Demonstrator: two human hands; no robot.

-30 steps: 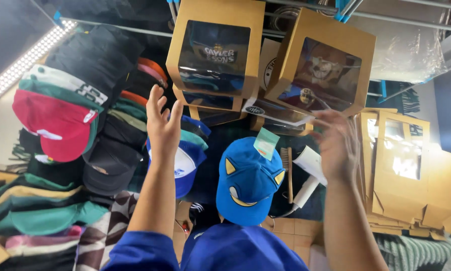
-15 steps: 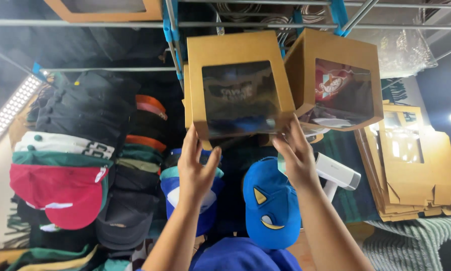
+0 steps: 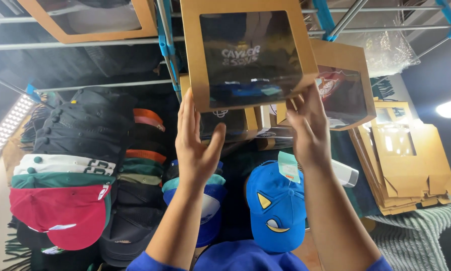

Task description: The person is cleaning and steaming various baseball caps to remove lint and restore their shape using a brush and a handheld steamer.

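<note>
I hold a brown cardboard window box overhead between both hands, just below the metal shelf rails. My left hand is open, fingers extended upward, with the fingertips against the box's lower left corner and the thumb spread to the right beneath its bottom edge; the palm is not wrapped around anything. My right hand grips the lower right corner, fingers closed up along the side wall. The box therefore lies directly above and between the two hands, resting on fingertip contact at its lower edge. Both hands are about equally near; the right has the firmer hold, while the left acts as a support. The box's clear window faces down toward me, showing a dark cap inside, and its top edge points away from me toward the rails. The visible face is close to square, slightly taller than wide, so the long axis runs from my wrists toward the shelf; depth cannot be judged from this angle. The box is tilted slightly, right side lower. Just behind it to the right sits a second window box holding a cap with a red design; whether the two touch is not clear. Another box rests on the rails at upper left. Below my arms hang a blue cap with a paper tag, a red cap, and stacked dark caps. Flattened boxes lean at right.
</note>
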